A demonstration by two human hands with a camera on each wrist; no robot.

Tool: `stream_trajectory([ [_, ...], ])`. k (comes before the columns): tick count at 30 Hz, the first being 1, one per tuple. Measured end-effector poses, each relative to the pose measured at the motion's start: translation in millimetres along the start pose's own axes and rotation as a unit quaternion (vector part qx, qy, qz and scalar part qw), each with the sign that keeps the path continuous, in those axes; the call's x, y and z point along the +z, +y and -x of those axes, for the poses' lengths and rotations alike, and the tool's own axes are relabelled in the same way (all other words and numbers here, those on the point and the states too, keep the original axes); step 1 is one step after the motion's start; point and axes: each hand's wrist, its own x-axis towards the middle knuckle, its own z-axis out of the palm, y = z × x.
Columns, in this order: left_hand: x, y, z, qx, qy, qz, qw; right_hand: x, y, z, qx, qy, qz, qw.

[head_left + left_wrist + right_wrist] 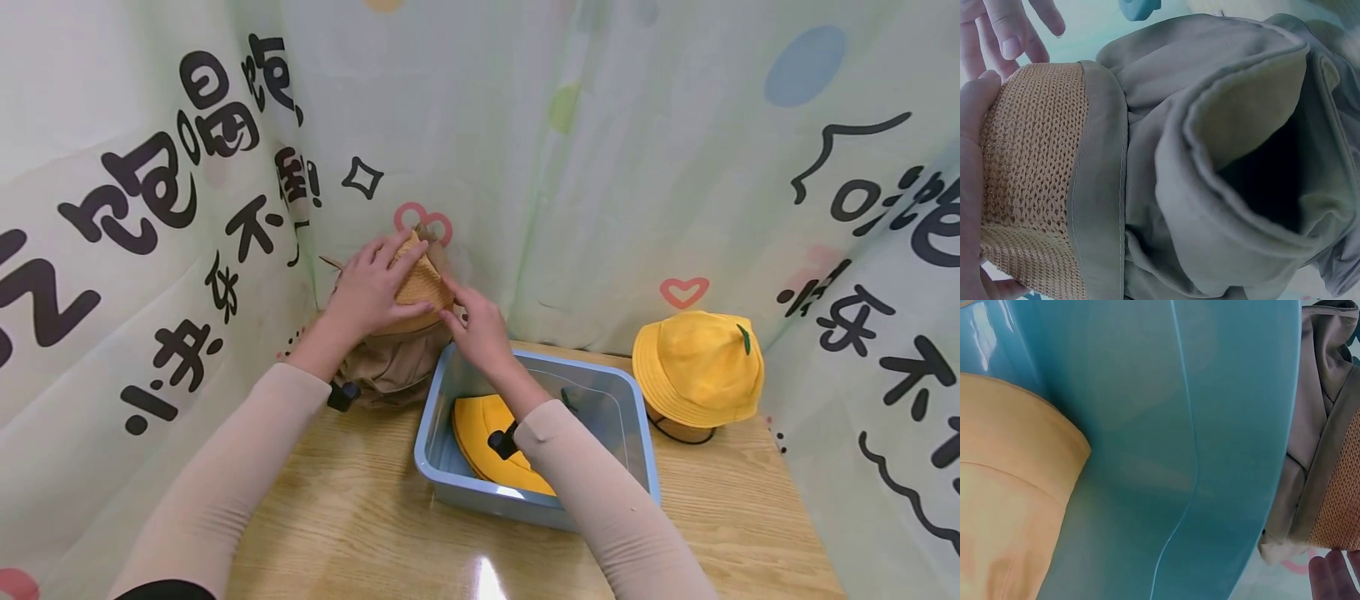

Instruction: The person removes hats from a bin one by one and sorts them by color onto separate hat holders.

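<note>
A brown fabric sun hat (397, 358) with a woven straw-coloured crown (1035, 150) is at the back left. Its loose cloth forms a wide opening with a pale lining (1254, 112). My left hand (371, 287) holds the crown from above, fingers over one side and thumb on the other. On the crown's right side, my right hand (480, 329) has its fingertips right at the edge, fingers extended. The fingers (1329, 578) of that hand show beside the woven part in the right wrist view. What supports the hat is hidden.
A blue plastic bin (423, 442) stands under my right forearm, with a folded yellow hat (480, 417) inside. To its right, a yellow bucket hat (697, 367) with a green sprout sits on a stand. Printed curtains (600, 208) enclose the wooden table (352, 500).
</note>
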Motion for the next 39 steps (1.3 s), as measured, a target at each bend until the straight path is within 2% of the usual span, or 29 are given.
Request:
stream_trajectory([
  [11,4.2,1.2,-0.1,-0.013,-0.017,-0.007,0.9997,2.1,2.3,0.8,0.011,-0.020,0.014,0.9997],
  [25,12.4,5.1,1.6,-0.010,-0.007,-0.008,0.9999,5.8,7.6,4.7,0.018,-0.028,0.002,0.9994],
  [30,15.0,6.8,2.5,-0.015,-0.020,-0.004,0.9997,6.4,8.5,6.9,0.029,-0.038,-0.001,0.9989],
  [35,9.2,5.8,-2.3,-0.022,-0.032,-0.012,0.9992,4.3,5.5,3.9,0.017,-0.027,0.019,0.9993],
  [39,5.4,4.9,-6.8,-0.034,-0.059,-0.007,0.9976,3.3,3.6,1.3,0.006,-0.020,0.035,0.9992],
])
